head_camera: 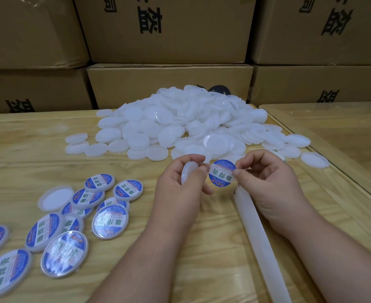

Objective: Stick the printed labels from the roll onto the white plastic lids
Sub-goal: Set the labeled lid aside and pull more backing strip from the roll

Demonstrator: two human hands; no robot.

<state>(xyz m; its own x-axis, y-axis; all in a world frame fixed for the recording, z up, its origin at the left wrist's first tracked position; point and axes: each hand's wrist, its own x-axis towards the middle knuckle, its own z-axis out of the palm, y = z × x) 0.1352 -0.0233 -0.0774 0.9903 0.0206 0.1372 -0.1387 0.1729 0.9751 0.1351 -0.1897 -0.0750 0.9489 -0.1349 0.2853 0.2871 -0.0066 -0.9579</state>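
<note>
Above the middle of the wooden surface (202, 248), both hands raised close together, not touching. Left hand (180, 182) curled round a bare white lid (188, 174), held on edge with its face turned toward the right. Right hand (267, 182) pinching a round blue-and-white printed label (222, 173) by its right edge between thumb and forefinger, printed side toward the camera, the label's left edge just beside the lid and the left fingertips; whether touching, cannot tell. Below the right hand, a long white strip of label backing (259, 241) lying on the surface, running from under the hand toward the near edge. At the far middle, a large heap of unlabelled white lids (180, 127), spreading right as far as the seam with a second, glass-topped surface (333, 119). At the near left, a loose cluster of labelled lids (71, 215), several overlapping, with one plain lid (55, 198) lying hollow side up among them. Behind everything, stacked cardboard boxes (169, 29) with black printed characters.
</note>
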